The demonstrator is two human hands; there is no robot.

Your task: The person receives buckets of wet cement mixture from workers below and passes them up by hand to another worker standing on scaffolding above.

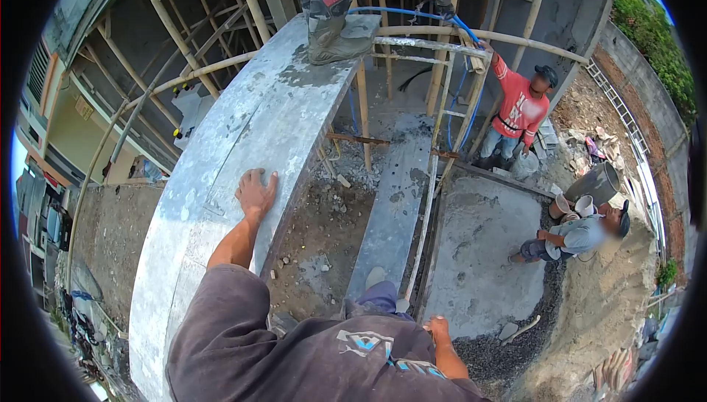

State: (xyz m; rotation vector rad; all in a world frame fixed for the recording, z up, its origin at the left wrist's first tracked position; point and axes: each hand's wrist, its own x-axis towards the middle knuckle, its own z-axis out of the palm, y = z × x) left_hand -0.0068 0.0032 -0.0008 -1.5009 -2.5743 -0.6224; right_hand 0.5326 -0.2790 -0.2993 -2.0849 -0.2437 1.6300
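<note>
While the left hand [255, 192] lies with fingers spread on the raised grey boards [283, 118], the right hand [436, 327] is low on the other side, fingers curled; whether it grips anything, I cannot tell. The boards lie directly under the left palm, their long axis running from beside the left arm forward and a little rightward past the fingertips. They are up and bearing weight, so that part looks done; what remains, the view doesn't show. Right of that hand and lower down, a narrow plank [394, 203] runs much the same way, with a foot [375, 277] at its near end. Beyond the fingertips, a person's boots [331, 33] stand by dark, wet-looking patches. Farther right are a blue hose [401, 11], a person in a red shirt [523, 100] and a bent-over person [582, 234] beside buckets [584, 205].
</note>
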